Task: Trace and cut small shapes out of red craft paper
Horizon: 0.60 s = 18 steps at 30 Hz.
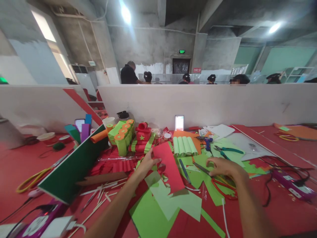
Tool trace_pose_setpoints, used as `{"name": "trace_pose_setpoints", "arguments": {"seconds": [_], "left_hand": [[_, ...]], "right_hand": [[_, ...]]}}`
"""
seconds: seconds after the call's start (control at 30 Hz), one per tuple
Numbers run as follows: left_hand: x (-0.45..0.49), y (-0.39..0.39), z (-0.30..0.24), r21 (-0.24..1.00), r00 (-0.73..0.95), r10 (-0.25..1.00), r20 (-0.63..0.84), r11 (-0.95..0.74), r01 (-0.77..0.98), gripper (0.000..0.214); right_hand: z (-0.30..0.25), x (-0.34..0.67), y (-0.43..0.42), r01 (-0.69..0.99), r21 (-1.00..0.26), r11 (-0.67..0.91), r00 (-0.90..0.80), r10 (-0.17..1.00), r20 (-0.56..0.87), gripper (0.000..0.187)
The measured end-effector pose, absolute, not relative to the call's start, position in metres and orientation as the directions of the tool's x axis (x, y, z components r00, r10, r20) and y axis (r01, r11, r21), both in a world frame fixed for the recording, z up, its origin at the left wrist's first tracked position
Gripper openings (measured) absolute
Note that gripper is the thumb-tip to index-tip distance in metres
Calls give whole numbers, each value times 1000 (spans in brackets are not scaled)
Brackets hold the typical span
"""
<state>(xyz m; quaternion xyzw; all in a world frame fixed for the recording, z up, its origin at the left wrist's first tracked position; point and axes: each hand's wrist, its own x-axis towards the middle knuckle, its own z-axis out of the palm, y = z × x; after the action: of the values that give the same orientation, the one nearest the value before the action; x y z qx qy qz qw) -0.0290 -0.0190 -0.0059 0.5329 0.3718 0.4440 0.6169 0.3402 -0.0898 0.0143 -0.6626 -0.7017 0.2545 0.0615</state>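
My left hand (pixel 148 164) is closed on a red paper sheet (pixel 170 165), pinching its upper left edge. The sheet has holes and notches cut along its lower left side and is held above pale green paper (pixel 190 201). My right hand (pixel 224 167) is curved over a pair of scissors (pixel 224 188) with red and yellow handles, its thumb and forefinger apart. The thumb appears to be at the scissors near the pivot; whether it touches cannot be made out. The blades point up and left over green paper scraps (pixel 198 175). A dark pen-like tool (pixel 185 171) lies between the hands.
Pale green paper rolls (pixel 185 146), a blue glue gun (pixel 207 142) and green-handled pliers (pixel 229 150) lie beyond my hands. At left stand a dark green board (pixel 71 168) and green-orange paper pieces (pixel 121 135). Purple power strips (pixel 293 185) and cables lie at both sides.
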Motion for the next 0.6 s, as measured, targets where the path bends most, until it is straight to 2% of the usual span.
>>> {"name": "trace_pose_setpoints", "arguments": {"seconds": [0.13, 0.2, 0.3, 0.4, 0.5, 0.6], "left_hand": [[-29, -18, -7, 987, 284, 959, -25, 68, -144, 32], [-29, -16, -8, 988, 241, 970, -33, 67, -136, 31], [-29, -15, -8, 986, 205, 978, -31, 64, -156, 34], [-28, -18, -5, 980, 190, 981, -27, 63, -189, 47], [-27, -23, -1, 977, 181, 983, -27, 65, -205, 60], [-26, -25, 1, 972, 214, 976, -33, 82, -221, 57]], "right_hand": [[12, 352, -101, 923, -330, -198, 50, 912, -408, 51], [13, 350, -106, 932, -274, -238, 101, 896, -433, 55], [14, 339, -110, 960, -191, -206, 121, 918, -378, 51], [14, 329, -113, 979, -131, -153, 106, 944, -312, 47], [16, 327, -114, 971, -198, -136, 69, 947, -314, 45], [25, 332, -115, 934, -325, -147, 16, 927, -374, 44]]}}
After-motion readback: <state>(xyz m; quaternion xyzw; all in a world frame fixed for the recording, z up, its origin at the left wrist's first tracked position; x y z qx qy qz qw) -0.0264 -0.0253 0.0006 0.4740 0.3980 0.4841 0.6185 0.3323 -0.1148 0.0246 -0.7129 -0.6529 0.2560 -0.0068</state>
